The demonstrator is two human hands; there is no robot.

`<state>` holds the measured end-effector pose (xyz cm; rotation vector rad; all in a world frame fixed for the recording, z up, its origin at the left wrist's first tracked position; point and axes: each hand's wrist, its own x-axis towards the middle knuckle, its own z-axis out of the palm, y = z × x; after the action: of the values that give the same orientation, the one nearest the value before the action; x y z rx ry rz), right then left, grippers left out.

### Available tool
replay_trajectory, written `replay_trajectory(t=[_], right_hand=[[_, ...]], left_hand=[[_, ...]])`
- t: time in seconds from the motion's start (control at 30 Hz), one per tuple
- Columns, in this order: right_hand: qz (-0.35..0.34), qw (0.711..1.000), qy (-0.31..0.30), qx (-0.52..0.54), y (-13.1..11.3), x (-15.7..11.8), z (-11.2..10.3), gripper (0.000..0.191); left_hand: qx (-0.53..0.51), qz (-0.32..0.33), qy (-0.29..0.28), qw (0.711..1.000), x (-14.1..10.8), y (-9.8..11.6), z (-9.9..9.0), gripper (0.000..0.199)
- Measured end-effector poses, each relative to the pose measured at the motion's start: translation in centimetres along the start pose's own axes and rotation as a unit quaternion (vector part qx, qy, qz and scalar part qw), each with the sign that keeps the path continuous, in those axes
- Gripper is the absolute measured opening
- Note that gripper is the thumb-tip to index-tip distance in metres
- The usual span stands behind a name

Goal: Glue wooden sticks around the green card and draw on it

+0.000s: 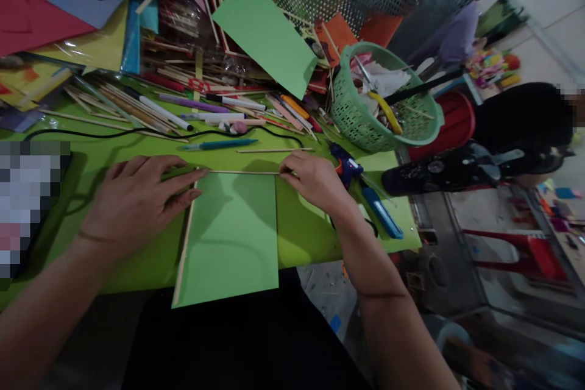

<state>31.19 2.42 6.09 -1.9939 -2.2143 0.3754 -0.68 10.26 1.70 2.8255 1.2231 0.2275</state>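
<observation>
A light green sheet of paper (235, 231) lies at the table's front edge, its lower part jutting over my lap. Along its left edge runs one thin wooden stick (185, 244). Another thin wooden stick (242, 172) lies across the top edge. My right hand (315, 180) pinches this top stick near its right end, the fingers bent together. At its left end, my left hand (141, 195) touches the paper's corner with the index fingertip on the stick; thumb and index are apart and the other fingers stretch out loosely.
Beyond the hands lie a black cable (114, 131), a teal pen (222, 144) and several markers and sticks. At right are a glue gun (346, 166), a blue cutter (381, 212) and a green basket (361, 109) of tools. A blurred-out screen (27, 207) stands at left.
</observation>
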Motion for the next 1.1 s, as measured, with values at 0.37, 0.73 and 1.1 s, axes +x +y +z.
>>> replay_trajectory(t=[0.37,0.73,1.1], right_hand=[[-0.007,1.000,-0.010,-0.021,-0.1,0.0,0.1,0.015],[-0.019,1.000,0.003,-0.013,-0.3,0.1,0.5,0.013],[-0.031,0.999,-0.005,-0.043,-0.2,0.2,1.0,0.012]], left_hand=[[0.011,-0.007,-0.004,1.000,0.2,0.1,0.0,0.049],[0.004,-0.002,-0.005,1.000,0.0,0.2,-0.2,0.048],[-0.103,-0.032,0.007,0.994,0.0,-0.6,-0.8,0.057]])
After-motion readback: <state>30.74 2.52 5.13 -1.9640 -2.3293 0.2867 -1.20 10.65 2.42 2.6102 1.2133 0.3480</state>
